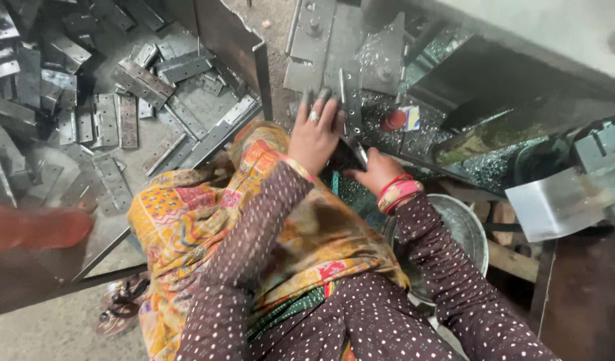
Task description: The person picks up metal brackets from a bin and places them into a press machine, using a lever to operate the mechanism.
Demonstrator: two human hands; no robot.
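Note:
My left hand [314, 130], a ring on one finger, lies flat with fingers spread on a grey metal plate with holes [348, 100] on the machine bed. My right hand [372, 171], with red and pink bangles at the wrist, is closed around a narrow metal strip [358, 152] just right of and below my left hand. Both hands almost touch. Dotted brown sleeves cover both arms, and a patterned orange cloth [207, 207] lies over my lap.
Several flat perforated steel plates [120, 100] lie heaped in a tray at the left. A red-capped item [393, 120] sits on the swarf-covered bed. A metal bucket [464, 230] stands under my right arm. A sandal [120, 304] rests on the floor. A blurred reddish limb [37, 227] enters from the left.

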